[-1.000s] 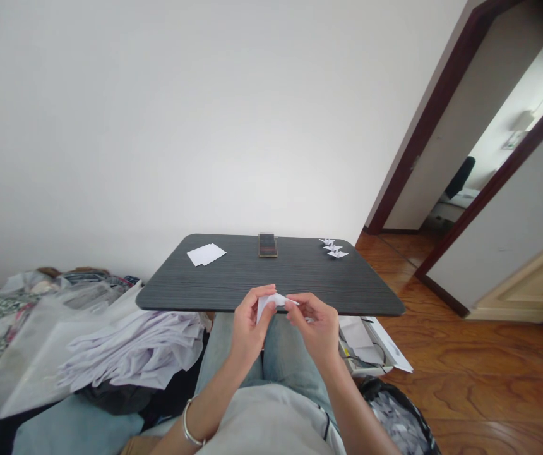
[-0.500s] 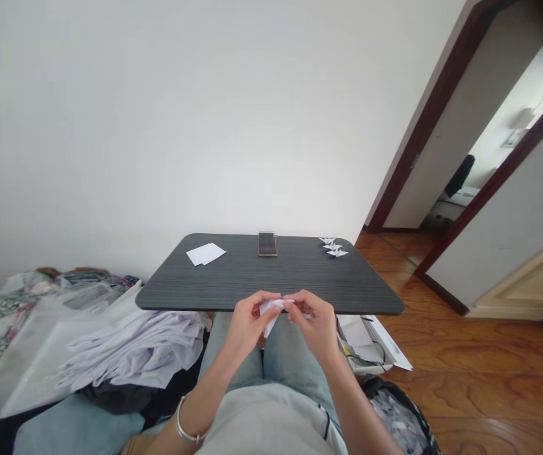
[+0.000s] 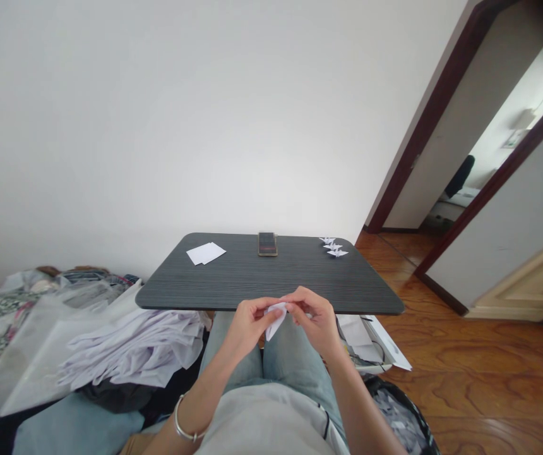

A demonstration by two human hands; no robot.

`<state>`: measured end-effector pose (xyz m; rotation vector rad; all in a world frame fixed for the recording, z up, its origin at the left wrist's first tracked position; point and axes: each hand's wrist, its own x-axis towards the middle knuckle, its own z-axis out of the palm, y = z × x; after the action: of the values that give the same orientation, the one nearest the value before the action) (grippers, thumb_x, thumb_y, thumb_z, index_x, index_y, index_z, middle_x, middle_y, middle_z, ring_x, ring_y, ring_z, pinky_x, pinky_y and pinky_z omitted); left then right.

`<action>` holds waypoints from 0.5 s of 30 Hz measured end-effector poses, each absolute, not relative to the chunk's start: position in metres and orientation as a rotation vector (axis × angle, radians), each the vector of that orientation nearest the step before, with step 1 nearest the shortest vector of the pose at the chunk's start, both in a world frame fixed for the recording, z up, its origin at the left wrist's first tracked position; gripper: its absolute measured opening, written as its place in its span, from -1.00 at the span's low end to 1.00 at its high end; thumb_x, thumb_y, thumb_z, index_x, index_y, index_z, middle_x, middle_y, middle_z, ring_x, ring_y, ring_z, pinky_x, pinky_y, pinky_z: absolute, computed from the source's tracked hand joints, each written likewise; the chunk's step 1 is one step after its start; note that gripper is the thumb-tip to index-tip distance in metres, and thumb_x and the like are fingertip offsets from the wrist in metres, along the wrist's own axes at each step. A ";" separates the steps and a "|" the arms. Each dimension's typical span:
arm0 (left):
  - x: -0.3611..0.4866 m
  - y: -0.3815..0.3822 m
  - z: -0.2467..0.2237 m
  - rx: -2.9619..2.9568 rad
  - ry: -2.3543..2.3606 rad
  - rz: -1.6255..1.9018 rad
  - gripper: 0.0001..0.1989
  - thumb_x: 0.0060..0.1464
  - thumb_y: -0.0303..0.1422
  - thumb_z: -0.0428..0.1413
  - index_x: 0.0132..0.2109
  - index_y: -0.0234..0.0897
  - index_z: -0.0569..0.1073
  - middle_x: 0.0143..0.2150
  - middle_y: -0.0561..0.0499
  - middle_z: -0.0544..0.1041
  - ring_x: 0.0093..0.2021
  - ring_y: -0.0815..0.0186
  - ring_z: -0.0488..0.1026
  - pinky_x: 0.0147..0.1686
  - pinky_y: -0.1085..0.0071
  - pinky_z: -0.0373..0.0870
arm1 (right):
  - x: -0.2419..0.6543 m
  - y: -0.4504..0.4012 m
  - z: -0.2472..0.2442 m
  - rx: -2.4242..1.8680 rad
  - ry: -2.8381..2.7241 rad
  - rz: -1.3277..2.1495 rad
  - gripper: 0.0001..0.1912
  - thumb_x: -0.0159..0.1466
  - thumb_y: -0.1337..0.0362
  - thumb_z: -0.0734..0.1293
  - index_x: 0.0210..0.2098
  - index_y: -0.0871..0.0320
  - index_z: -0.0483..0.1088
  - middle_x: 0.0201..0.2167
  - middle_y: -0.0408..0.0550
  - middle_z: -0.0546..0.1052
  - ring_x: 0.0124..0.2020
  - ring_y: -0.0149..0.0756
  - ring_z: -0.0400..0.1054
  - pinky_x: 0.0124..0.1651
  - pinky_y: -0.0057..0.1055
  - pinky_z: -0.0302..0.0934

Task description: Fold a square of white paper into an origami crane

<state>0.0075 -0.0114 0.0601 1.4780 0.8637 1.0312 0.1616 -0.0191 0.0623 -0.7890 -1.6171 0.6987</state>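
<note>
A small folded piece of white paper (image 3: pixel 275 321) is pinched between both hands, just off the near edge of the dark table (image 3: pixel 233 281). My left hand (image 3: pixel 249 321) is closed on its left side, thumb on top. My right hand (image 3: pixel 314 316) pinches its upper right corner with thumb and fingertips. The fingers hide part of the paper's folds. At the table's far right stand three folded paper cranes (image 3: pixel 336 253) in a row. Toward the far left lie white paper sheets (image 3: pixel 206 253), overlapping.
A phone (image 3: pixel 267 244) lies at the table's back middle. Left of the table are piled white cloth (image 3: pixel 134 347) and other fabrics. On the right, a box with papers and cables (image 3: pixel 366 344) and a black bag of paper scraps (image 3: pixel 397 411) sit on the wooden floor.
The folded paper has turned more upright and its lower point has shifted slightly right. My fingers have changed their hold a little; the table items stay put.
</note>
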 end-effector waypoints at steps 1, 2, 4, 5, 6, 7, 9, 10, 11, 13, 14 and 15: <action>0.007 -0.012 0.060 1.482 0.861 1.019 -0.68 -0.03 -0.25 0.14 -0.15 -0.35 0.53 -0.35 -0.03 0.57 -0.39 0.31 0.43 -0.42 0.49 0.27 | 0.162 -0.019 0.063 -0.779 -1.625 0.706 -0.89 0.20 0.30 0.28 -0.35 0.13 0.45 -0.53 -0.14 0.35 -0.57 -0.45 0.20 -0.56 -0.52 0.10; 0.007 -0.012 0.061 1.483 0.856 1.007 -0.68 -0.03 -0.25 0.14 -0.15 -0.35 0.53 -0.37 -0.02 0.56 -0.41 0.32 0.41 -0.44 0.50 0.25 | 0.163 -0.018 0.063 -0.767 -1.630 0.718 -0.89 0.21 0.30 0.27 -0.37 0.13 0.45 -0.52 -0.14 0.35 -0.57 -0.44 0.20 -0.56 -0.52 0.10; 0.007 -0.014 0.063 1.482 0.840 0.983 -0.69 -0.02 -0.25 0.13 -0.16 -0.36 0.53 -0.40 -0.01 0.55 -0.45 0.36 0.38 -0.48 0.52 0.22 | 0.164 -0.018 0.064 -0.734 -1.646 0.755 -0.88 0.21 0.28 0.27 -0.39 0.14 0.43 -0.51 -0.13 0.33 -0.55 -0.43 0.20 -0.55 -0.51 0.11; 0.007 -0.015 0.064 1.481 0.827 0.967 -0.69 -0.02 -0.26 0.13 -0.16 -0.36 0.53 -0.42 0.00 0.54 -0.47 0.37 0.37 -0.49 0.52 0.21 | 0.164 -0.017 0.065 -0.712 -1.656 0.776 -0.88 0.21 0.27 0.27 -0.40 0.14 0.42 -0.50 -0.13 0.32 -0.54 -0.42 0.20 -0.55 -0.51 0.11; 0.007 -0.016 0.065 1.483 0.811 0.948 -0.69 -0.01 -0.26 0.12 -0.16 -0.36 0.53 -0.43 0.00 0.53 -0.48 0.38 0.36 -0.50 0.52 0.20 | 0.165 -0.017 0.066 -0.688 -1.668 0.795 -0.87 0.22 0.26 0.26 -0.41 0.14 0.41 -0.50 -0.13 0.31 -0.53 -0.42 0.20 -0.54 -0.51 0.10; 0.007 -0.016 0.066 1.482 0.794 0.926 -0.70 0.00 -0.26 0.11 -0.16 -0.36 0.53 -0.44 0.00 0.52 -0.49 0.39 0.36 -0.50 0.52 0.20 | 0.166 -0.017 0.067 -0.665 -1.682 0.808 -0.86 0.22 0.25 0.26 -0.41 0.14 0.40 -0.50 -0.14 0.30 -0.52 -0.41 0.20 -0.53 -0.50 0.10; 0.007 -0.017 0.067 1.470 0.764 0.899 -0.71 0.01 -0.27 0.10 -0.16 -0.36 0.52 -0.45 0.01 0.51 -0.48 0.39 0.36 -0.49 0.52 0.21 | 0.168 -0.018 0.070 -0.629 -1.720 0.810 -0.83 0.23 0.22 0.24 -0.43 0.14 0.37 -0.50 -0.13 0.29 -0.50 -0.39 0.20 -0.51 -0.49 0.11; 0.008 -0.017 0.067 1.460 0.754 0.898 -0.72 0.01 -0.28 0.10 -0.17 -0.35 0.51 -0.44 0.01 0.51 -0.47 0.39 0.36 -0.48 0.52 0.21 | 0.168 -0.018 0.071 -0.622 -1.742 0.801 -0.82 0.24 0.21 0.23 -0.44 0.15 0.36 -0.50 -0.13 0.28 -0.48 -0.38 0.20 -0.49 -0.48 0.11; 0.008 -0.017 0.067 1.451 0.749 0.910 -0.74 0.01 -0.29 0.11 -0.18 -0.35 0.50 -0.41 0.00 0.51 -0.46 0.39 0.37 -0.47 0.52 0.22 | 0.169 -0.018 0.072 -0.622 -1.763 0.792 -0.80 0.24 0.20 0.22 -0.45 0.15 0.35 -0.50 -0.13 0.28 -0.47 -0.38 0.19 -0.48 -0.48 0.11; 0.009 -0.016 0.065 1.431 0.761 0.964 -0.76 0.00 -0.29 0.12 -0.21 -0.35 0.48 -0.36 -0.01 0.52 -0.43 0.38 0.39 -0.44 0.52 0.24 | 0.169 -0.019 0.074 -0.646 -1.774 0.776 -0.80 0.25 0.21 0.21 -0.44 0.15 0.35 -0.49 -0.13 0.29 -0.47 -0.38 0.19 -0.46 -0.47 0.11; 0.009 -0.015 0.064 1.423 0.774 1.000 -0.77 -0.01 -0.29 0.12 -0.22 -0.35 0.47 -0.35 -0.02 0.52 -0.41 0.38 0.40 -0.43 0.53 0.25 | 0.168 -0.019 0.074 -0.668 -1.762 0.766 -0.83 0.24 0.22 0.22 -0.42 0.15 0.35 -0.49 -0.13 0.29 -0.47 -0.38 0.19 -0.47 -0.48 0.11; 0.010 -0.015 0.063 1.416 0.790 1.033 -0.78 -0.01 -0.29 0.13 -0.23 -0.35 0.45 -0.34 -0.03 0.52 -0.40 0.37 0.41 -0.42 0.53 0.25 | 0.168 -0.019 0.073 -0.699 -1.744 0.747 -0.87 0.23 0.23 0.24 -0.39 0.15 0.35 -0.48 -0.14 0.29 -0.49 -0.40 0.19 -0.49 -0.49 0.10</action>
<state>0.0097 -0.0150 0.0629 1.4160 0.7903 1.0329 0.1679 -0.0194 0.0735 -0.6985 -1.7437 0.7470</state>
